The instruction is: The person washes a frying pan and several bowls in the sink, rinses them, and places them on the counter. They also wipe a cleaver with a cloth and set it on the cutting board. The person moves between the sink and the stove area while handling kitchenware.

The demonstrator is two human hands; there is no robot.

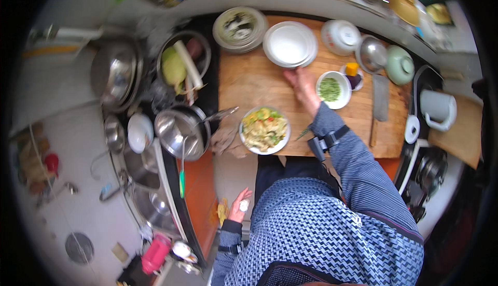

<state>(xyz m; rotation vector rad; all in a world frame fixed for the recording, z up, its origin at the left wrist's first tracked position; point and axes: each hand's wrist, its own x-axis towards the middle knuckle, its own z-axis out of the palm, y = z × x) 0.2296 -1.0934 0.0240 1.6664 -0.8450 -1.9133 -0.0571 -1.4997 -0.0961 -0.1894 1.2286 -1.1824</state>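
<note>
My right hand [303, 87] reaches over the wooden cutting board [253, 76], its fingertips at the near rim of stacked white bowls [290, 45]; whether they grip it is unclear. Just right of that hand sits a white bowl of chopped greens [330, 90]. A plate of mixed cooked food [265, 130] rests at the board's near edge. Low beside my body, my left hand [239, 207] is partly curled around a small whitish thing, too blurred to name. A cleaver [380, 99] lies on the board's right side.
Upturned bowls [341, 37] and a metal bowl [371, 54] line the board's back right. To the left are a metal basin of vegetables [184, 66], a pan [181, 130] with its handle over the board, and a sink [142, 165]. A white enamel mug [439, 109] stands at the right.
</note>
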